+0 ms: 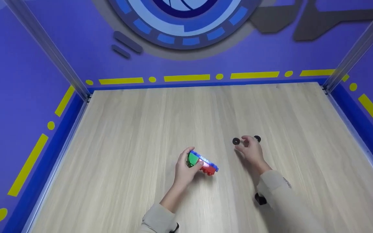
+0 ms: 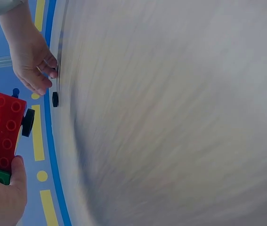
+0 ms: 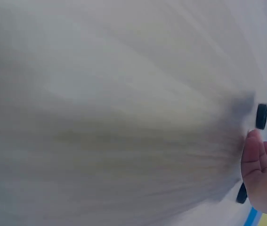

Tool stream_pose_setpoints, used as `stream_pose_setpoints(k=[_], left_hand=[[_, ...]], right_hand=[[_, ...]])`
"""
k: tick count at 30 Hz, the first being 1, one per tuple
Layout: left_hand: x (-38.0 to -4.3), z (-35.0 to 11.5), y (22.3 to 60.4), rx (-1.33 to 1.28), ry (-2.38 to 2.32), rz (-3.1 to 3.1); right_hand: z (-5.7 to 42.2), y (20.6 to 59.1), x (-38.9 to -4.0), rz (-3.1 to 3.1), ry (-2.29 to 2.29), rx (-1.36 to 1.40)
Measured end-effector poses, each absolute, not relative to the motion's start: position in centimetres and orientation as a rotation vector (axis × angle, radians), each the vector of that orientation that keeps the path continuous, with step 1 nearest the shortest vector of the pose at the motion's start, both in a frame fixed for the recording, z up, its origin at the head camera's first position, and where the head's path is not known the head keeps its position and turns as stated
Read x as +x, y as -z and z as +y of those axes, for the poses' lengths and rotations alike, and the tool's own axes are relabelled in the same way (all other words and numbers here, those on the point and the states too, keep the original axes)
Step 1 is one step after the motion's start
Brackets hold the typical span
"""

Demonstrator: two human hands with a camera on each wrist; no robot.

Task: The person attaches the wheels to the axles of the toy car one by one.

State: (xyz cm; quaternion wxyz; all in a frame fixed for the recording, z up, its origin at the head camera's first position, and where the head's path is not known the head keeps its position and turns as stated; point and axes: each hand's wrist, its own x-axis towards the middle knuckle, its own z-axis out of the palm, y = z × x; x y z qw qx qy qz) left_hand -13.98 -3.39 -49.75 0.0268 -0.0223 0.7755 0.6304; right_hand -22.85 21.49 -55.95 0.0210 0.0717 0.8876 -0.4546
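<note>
My left hand grips a small toy-brick vehicle, with the thumb across its near side. It has a blue strip, a red studded brick and a green brick. A black wheel sticks out from its side in the left wrist view. My right hand reaches down between two loose black wheels on the tabletop, its fingers parted and nothing visible between them. One wheel lies just left of the fingers; the other wheel is partly hidden behind them.
The wood-grain tabletop is bounded by blue-purple panels with yellow markings. Metal posts stand at both back corners. Below the right sleeve hangs a small black object.
</note>
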Motion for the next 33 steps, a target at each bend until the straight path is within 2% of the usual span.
stream_pose_setpoints(k=[21,33], left_hand=[[-13.84,-3.01,49.58,0.010,-1.933,2.390],[-13.72,-2.81,49.35,0.017,-1.913,2.386]], right_hand=[[20.64,56.09,-23.66,2.865,1.003,0.205],[20.71,56.57,-23.44,2.890,1.019,0.230]])
